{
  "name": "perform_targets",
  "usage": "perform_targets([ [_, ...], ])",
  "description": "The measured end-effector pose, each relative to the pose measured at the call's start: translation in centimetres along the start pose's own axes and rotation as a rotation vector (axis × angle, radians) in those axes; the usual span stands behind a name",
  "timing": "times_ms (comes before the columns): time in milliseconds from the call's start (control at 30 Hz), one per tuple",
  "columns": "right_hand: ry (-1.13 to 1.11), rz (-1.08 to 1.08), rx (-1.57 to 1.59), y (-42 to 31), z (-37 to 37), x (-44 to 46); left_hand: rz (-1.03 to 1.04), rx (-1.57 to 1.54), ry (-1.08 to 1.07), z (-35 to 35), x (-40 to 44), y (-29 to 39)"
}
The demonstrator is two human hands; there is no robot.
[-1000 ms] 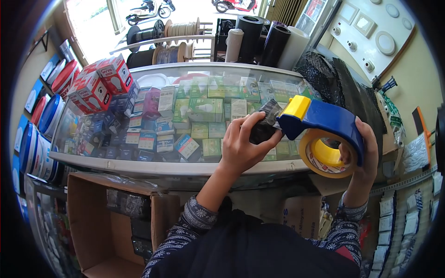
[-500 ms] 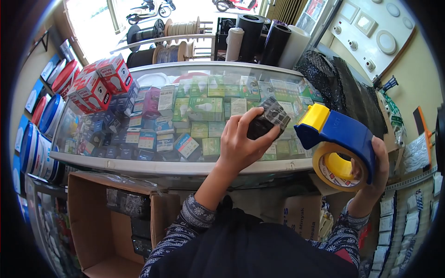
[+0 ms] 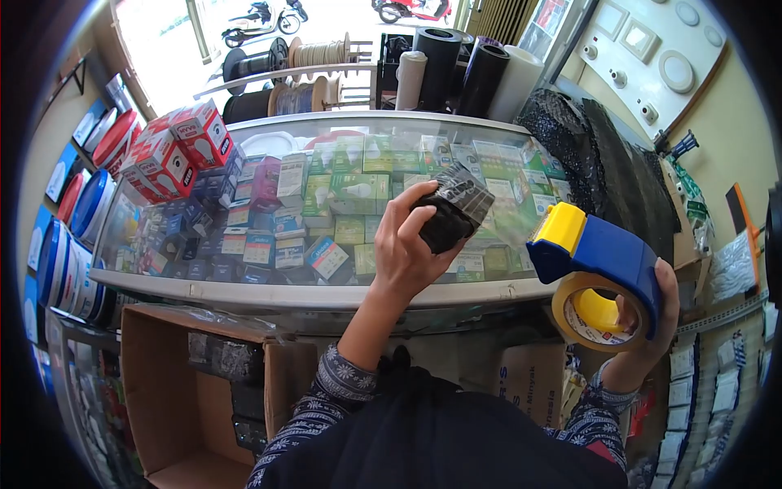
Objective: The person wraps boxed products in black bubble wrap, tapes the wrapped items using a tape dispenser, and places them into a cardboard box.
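A small black wrapped package [image 3: 456, 208] with a shiny taped end is gripped in my left hand [image 3: 404, 244], above the glass counter [image 3: 326, 297]. My right hand [image 3: 661, 314] is wrapped round a blue and yellow tape dispenser [image 3: 607, 253] at the right, apart from the package. A roll of tape [image 3: 574, 314] with a yellow hub sits in the dispenser. Some fingers of my right hand are hidden behind the dispenser. Under the glass lie many green and blue boxes.
Below the counter at the left stands an open carton [image 3: 171, 456] holding black packages [image 3: 248, 399]. Red bulb boxes [image 3: 199, 134] sit on the counter's left end. Black plastic wrap [image 3: 570, 147] lies at its right end. Film rolls [image 3: 481, 77] and wire spools [image 3: 326, 53] stand behind.
The dispenser has moved right and down, away from the package. My left hand has shifted slightly left and turned the package.
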State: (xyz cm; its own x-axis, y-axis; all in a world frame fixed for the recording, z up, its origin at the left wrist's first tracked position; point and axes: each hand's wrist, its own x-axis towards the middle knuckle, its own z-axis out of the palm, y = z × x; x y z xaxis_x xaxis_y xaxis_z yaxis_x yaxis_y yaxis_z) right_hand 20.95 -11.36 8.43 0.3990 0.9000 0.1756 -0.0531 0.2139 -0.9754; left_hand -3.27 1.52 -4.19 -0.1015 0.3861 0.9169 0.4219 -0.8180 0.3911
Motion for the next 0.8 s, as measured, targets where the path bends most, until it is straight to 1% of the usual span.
perform_targets([
  [67, -0.209, 0.050, 0.058, 0.5, -0.4, 0.0, -0.071, 0.055, -0.053, -0.6, 0.6, 0.8],
  [100, -0.356, 0.084, 0.029, 0.6, 0.0, 0.2, -0.138, 0.119, -0.159, -1.2, 1.1, 1.3],
  [200, -0.416, 0.189, -0.046, 1.7, 1.1, 0.4, -0.169, 0.262, -0.270, -1.6, 1.8, 1.6],
  [300, -0.415, 0.224, -0.081, 2.2, 1.8, 0.7, -0.267, 0.231, -0.276, -1.6, 2.3, 1.8],
  [367, -0.435, 0.235, -0.116, 2.4, 1.8, 1.1, -0.286, 0.183, -0.338, -2.0, 2.4, 1.7],
  [400, -0.407, 0.242, -0.131, 2.3, 2.1, 1.0, -0.295, 0.158, -0.370, -2.4, 2.5, 1.7],
  [467, -0.353, 0.259, -0.159, 2.3, 3.1, 0.6, -0.378, 0.034, -0.455, -3.4, 3.0, 2.5],
  [500, -0.363, 0.263, -0.167, 2.4, 3.3, 0.6, -0.419, -0.027, -0.497, -3.9, 3.2, 2.7],
  [567, -0.384, 0.271, -0.182, 2.7, 3.5, 0.6, -0.332, -0.055, -0.563, -5.4, 3.5, 2.3],
  [667, -0.464, 0.309, -0.164, 2.6, 3.2, 0.5, -0.240, -0.059, -0.550, -6.0, 3.3, 1.9],
  [733, -0.476, 0.275, -0.187, 2.8, 3.5, 0.2, -0.277, -0.038, -0.475, -5.7, 3.3, 2.2],
  [800, -0.489, 0.245, -0.200, 2.9, 4.1, 0.0, -0.396, -0.009, -0.372, -4.5, 3.3, 3.5],
])
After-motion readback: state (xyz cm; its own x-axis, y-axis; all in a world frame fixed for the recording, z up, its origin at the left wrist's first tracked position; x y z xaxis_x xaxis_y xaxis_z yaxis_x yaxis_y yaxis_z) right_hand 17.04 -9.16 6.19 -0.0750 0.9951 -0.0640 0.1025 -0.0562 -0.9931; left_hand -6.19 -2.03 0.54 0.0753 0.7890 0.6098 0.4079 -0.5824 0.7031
